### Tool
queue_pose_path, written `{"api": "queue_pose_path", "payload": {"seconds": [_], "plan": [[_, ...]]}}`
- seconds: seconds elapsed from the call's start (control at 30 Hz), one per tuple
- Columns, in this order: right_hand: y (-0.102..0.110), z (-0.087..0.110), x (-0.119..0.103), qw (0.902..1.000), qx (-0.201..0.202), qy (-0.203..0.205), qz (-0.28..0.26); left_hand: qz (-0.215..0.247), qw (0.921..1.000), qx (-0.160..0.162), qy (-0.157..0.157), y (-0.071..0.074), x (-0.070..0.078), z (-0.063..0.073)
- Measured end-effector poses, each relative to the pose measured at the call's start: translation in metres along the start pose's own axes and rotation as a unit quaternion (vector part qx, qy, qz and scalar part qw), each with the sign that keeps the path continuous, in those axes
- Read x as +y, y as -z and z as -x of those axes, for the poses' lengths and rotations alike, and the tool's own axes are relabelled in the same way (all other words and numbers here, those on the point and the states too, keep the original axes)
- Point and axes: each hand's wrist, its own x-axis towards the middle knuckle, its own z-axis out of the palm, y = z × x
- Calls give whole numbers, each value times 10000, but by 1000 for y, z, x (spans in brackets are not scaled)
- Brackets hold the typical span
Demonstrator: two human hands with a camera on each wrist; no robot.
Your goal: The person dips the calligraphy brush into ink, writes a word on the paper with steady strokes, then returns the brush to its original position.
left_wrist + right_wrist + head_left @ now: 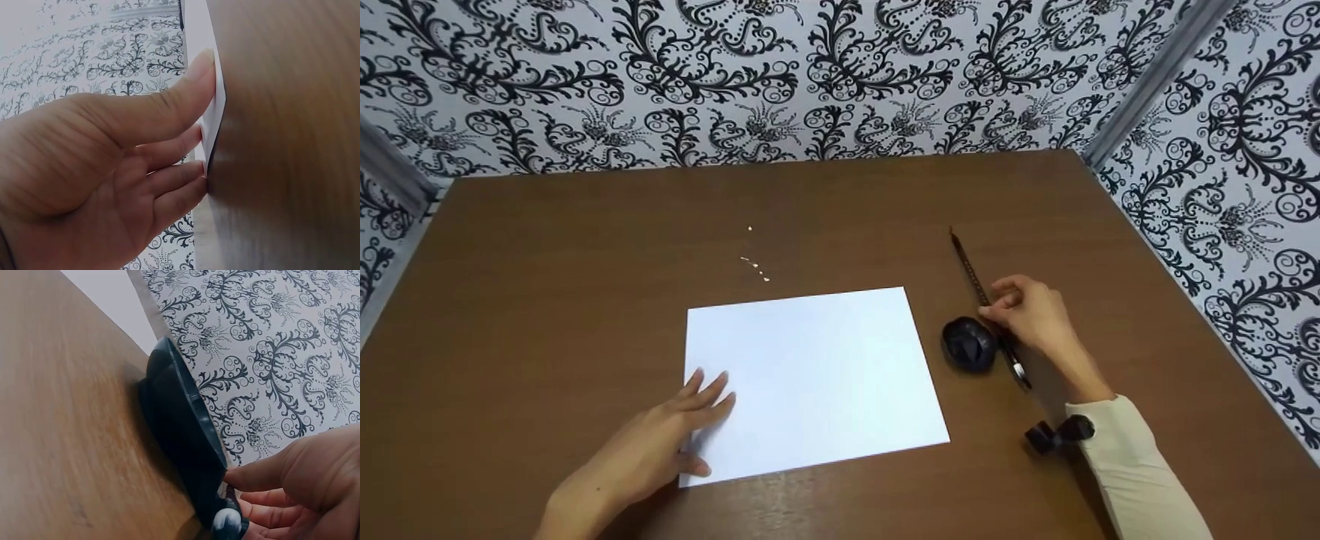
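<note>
A white sheet of paper (817,375) lies on the brown table. My left hand (660,442) rests on its left side with fingers spread and thumb near the close corner. In the left wrist view, the paper (212,121) bows up slightly between thumb and fingers. Right of the sheet is a slim dark pen-like stick (969,266), patterned along its shaft, with a silver band near the close end. My right hand (1039,315) pinches it around the middle, fingers bent. Right beside it sits a small black bowl (969,345), its rim close to my thumb in the right wrist view.
Several tiny pale bits (757,268) lie on the table (585,247) beyond the paper. Patterned black-and-white wall covering (825,82) stands behind the table and to its right. A black wrist camera (1059,435) sits at my right sleeve.
</note>
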Motion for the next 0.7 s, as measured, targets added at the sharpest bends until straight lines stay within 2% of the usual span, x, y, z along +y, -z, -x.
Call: {"api": "queue_pose_path", "payload": {"seconds": [0.17,0.3,0.37,0.43,0.5,0.6,0.7], "plan": [[4,2,-1,10000,52,27,2,43,10000,-49,59,-1,1,-1],[18,6,-7,9993,318,175,-62,20,9999,-79,111,-1,1,-1],[28,10,-13,9981,523,230,-208,-14,9999,-75,114,-1,1,0],[38,15,-19,9955,707,219,-599,-42,9999,-64,71,-1,0,1],[46,21,-26,9886,891,213,-1196,-95,9999,-34,-8,0,-2,1],[50,29,-38,9703,1200,378,-2065,-152,9996,61,-211,0,-4,2],[45,34,-48,9545,1438,767,-2497,-208,9990,125,-366,-1,-6,1]]}}
